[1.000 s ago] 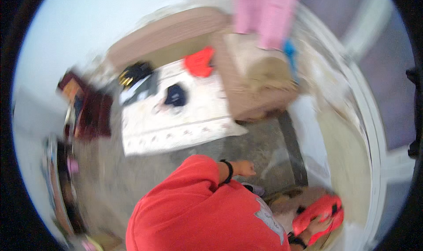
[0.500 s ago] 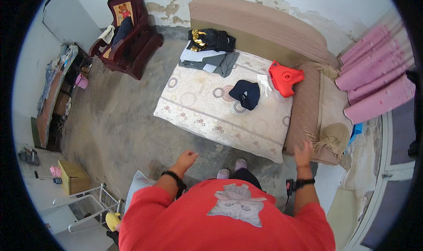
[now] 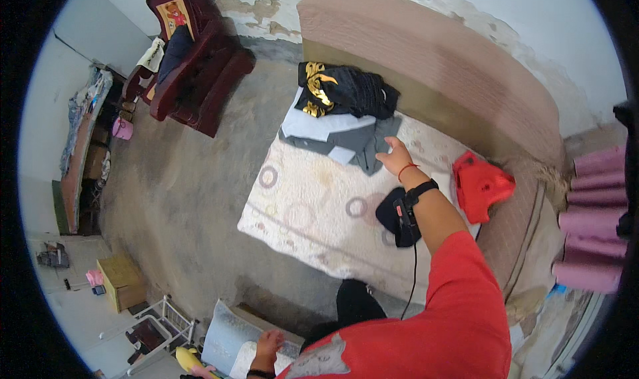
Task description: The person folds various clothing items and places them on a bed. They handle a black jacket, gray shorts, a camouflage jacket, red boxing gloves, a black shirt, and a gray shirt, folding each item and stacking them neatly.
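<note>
My right hand (image 3: 397, 158) reaches over the bed, open, with thumb and fingers apart at the right edge of a folded grey garment (image 3: 368, 146). Whether it touches the cloth I cannot tell. White cloth (image 3: 326, 127) lies over the grey one, and a black garment with gold print (image 3: 363, 94) is heaped behind. Under my right forearm is a dark cap (image 3: 393, 214), partly hidden. A bright red moulded object (image 3: 482, 186) lies farther right. My left hand (image 3: 269, 343) hangs low, empty with loosely bent fingers, above a pale cushioned surface (image 3: 229, 336).
The patterned bed cover (image 3: 313, 226) spans the middle, with a brown backrest (image 3: 426, 59) behind it. A dark red wooden armchair (image 3: 200, 79) stands at the back left. At the lower left are a yellow box (image 3: 122, 282) and a white metal rack (image 3: 163, 319).
My right hand has swung from the bed's front right corner across to the grey garment. My left hand has dropped lower. I have leaned nearer the bed, and the view has turned.
</note>
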`<state>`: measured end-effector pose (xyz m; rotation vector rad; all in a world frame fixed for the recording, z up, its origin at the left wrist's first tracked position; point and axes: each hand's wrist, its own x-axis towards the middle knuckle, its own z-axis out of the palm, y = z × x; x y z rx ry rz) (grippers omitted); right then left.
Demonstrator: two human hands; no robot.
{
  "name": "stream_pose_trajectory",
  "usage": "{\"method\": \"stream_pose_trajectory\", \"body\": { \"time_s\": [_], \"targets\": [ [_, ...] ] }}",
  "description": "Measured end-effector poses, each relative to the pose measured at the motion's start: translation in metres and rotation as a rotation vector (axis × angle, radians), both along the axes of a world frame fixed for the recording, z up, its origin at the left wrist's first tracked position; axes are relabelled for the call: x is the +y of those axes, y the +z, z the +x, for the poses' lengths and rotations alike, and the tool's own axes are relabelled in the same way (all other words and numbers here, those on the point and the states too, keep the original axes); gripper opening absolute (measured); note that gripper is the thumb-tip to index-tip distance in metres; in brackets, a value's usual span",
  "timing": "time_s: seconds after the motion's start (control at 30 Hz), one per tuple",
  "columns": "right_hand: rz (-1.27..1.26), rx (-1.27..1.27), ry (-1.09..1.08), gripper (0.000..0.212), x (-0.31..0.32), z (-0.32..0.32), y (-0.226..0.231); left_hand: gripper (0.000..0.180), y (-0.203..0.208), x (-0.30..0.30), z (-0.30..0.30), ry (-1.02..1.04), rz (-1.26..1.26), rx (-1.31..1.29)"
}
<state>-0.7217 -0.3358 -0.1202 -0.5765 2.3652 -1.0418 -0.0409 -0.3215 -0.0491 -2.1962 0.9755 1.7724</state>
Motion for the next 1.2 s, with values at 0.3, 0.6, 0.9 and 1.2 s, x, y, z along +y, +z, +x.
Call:
{"method": "stream_pose_trajectory", "body": {
  "time_s": [0.3, 0.6, 0.9, 1.2],
  "targets": [
    [-0.126, 0.133, -0.359, 0.084, -0.143, -0.162, -0.128, 0.03, -0.012, -0.01, -0.052, 0.211, 0.16, -0.012],
    [-0.088, -0.237, 0.242, 0.048, -0.176, 0.022, -0.033, 0.035, -0.007, -0.059, -0.147, -0.119, -0.054, -0.159],
    [-0.326, -0.736, 1.35, 0.047, -0.081, 0.272, 0.088, 0.074, 0.08, -0.109, -0.245, -0.919, -1.068, -0.008],
    [-0.46, -0.172, 1.593, 0.067, -0.042, 0.305, 0.116, 0.033, 0.134, -0.055, -0.116, -0.49, -0.841, 0.21]
  ]
}}
